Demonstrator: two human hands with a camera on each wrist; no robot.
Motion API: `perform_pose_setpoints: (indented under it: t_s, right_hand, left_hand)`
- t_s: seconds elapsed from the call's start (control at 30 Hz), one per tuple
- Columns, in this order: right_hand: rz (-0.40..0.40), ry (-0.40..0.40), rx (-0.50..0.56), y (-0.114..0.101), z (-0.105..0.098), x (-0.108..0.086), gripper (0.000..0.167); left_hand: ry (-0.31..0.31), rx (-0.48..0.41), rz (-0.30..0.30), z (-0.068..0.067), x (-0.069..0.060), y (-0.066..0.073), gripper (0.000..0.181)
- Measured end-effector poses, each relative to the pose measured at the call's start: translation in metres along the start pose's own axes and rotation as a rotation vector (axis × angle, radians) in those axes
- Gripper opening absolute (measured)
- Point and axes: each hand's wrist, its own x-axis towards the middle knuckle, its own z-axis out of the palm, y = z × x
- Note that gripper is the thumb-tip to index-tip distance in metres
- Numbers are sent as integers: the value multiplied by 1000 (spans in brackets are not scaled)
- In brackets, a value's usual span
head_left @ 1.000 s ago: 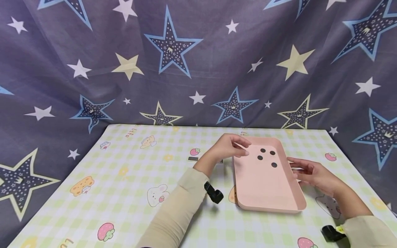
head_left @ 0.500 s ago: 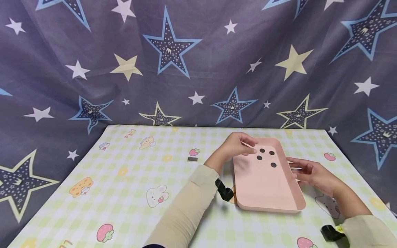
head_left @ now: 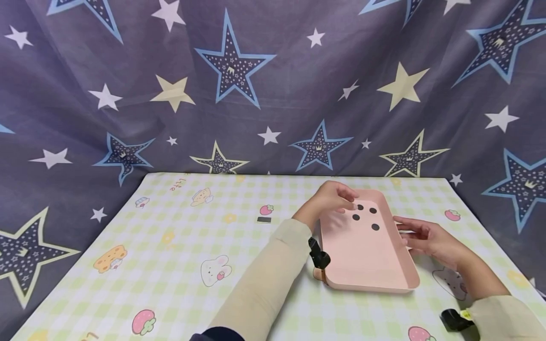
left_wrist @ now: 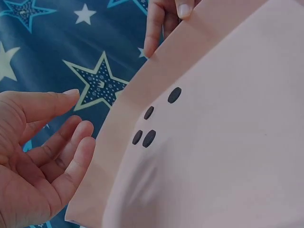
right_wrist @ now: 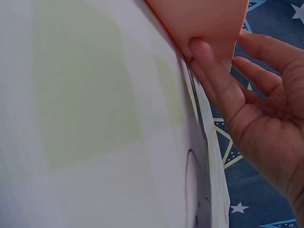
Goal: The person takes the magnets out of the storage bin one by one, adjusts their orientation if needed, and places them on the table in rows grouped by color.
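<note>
A shallow pink tray (head_left: 362,255) lies on the right half of the table, with several flat black discs (head_left: 375,227) near its far end. My left hand (head_left: 334,198) hovers over the tray's far left corner. Its fingers are loosely bent with nothing between them, as the left wrist view shows, and its shadow falls beside the discs (left_wrist: 149,138). Against the outside of the tray's right wall, my right hand (head_left: 431,241) rests with relaxed fingers; one fingertip (right_wrist: 200,45) touches the wall in the right wrist view.
A small dark rectangular piece (head_left: 264,219) lies on the checked tablecloth (head_left: 170,284), left of the tray. Behind the table hangs a dark curtain (head_left: 273,109) printed with stars. Each wrist carries a black camera.
My left hand has moved right, from the tray's left rim to over its far end, close to the discs. The right hand and the tray stay where they were.
</note>
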Motion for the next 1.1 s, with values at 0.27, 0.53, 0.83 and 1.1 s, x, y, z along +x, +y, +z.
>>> perform_pose_setpoints:
  t_s: [0.27,0.53,0.83,1.1]
  right_hand:
    - [14,13,-8,0,-1,-1,57]
    - [-2,12,-26,1,0,1,59]
    - [7,27,-35,1,0,-1,60]
    - [11,25,-29,0,2,-1,60]
  left_hand:
    - [-16,68,4,5,13,-5,25]
    - [19,200,-15,15,17,-16,24]
    - [34,263,20,26,18,-28,27]
    - [50,401,78,32,17,-39,27]
